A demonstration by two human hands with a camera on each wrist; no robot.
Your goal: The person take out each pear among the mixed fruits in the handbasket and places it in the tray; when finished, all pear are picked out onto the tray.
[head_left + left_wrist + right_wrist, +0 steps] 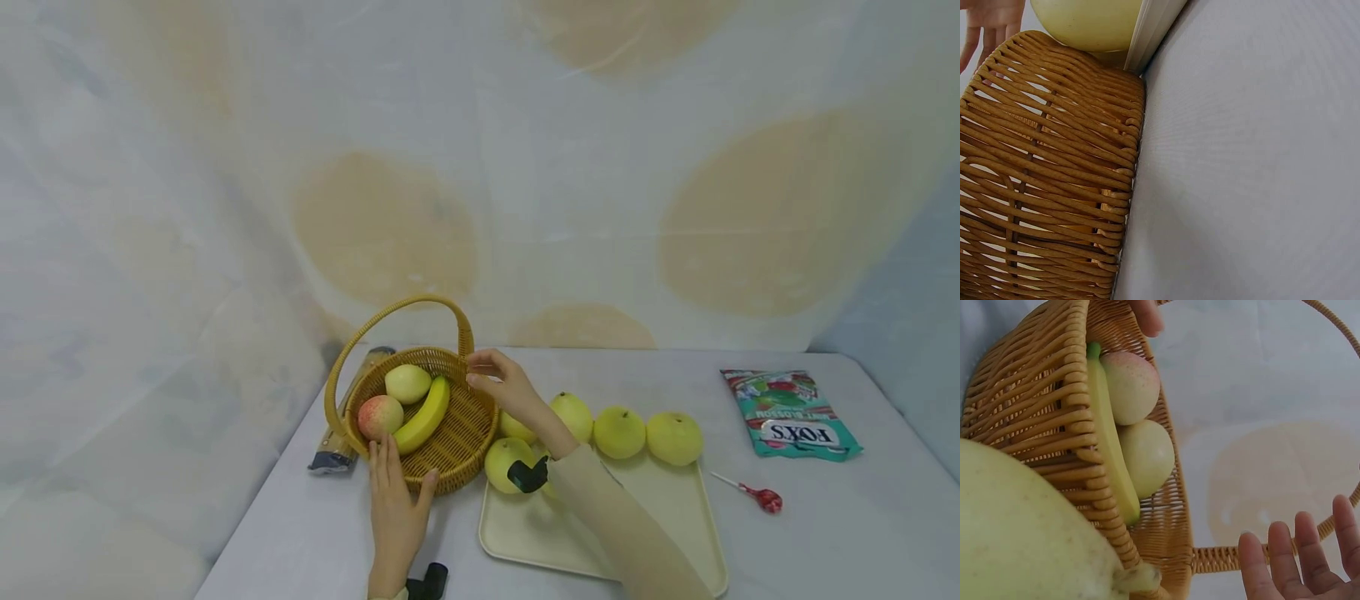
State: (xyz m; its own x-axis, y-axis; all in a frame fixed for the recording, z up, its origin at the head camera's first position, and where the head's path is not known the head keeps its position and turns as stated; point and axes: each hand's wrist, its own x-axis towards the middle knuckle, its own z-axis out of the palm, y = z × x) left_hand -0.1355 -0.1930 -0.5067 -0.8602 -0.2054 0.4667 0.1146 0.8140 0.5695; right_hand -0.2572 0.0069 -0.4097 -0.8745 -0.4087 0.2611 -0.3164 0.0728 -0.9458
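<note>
A brown wicker basket (459, 442) with an arched handle stands at the left of the table. Inside it lie a banana (426, 419), a pink-and-yellow peach (379, 417) and a pale yellow-green fruit (407, 384). My left hand (397, 508) is at the basket's near rim, its fingers straight and its thumb spread. Beside the right base of the handle is my right hand (513, 392); in the right wrist view its fingers (1313, 553) are extended and hold nothing. Whether they touch the handle I cannot tell.
Right of the basket, several round yellow pears (619, 432) sit on and along a cream tray (663, 508), partly behind my right arm. A green FOX'S candy bag (793, 417) and a red lollipop (767, 500) lie further right. A long packet (333, 454) lies behind the basket's left side.
</note>
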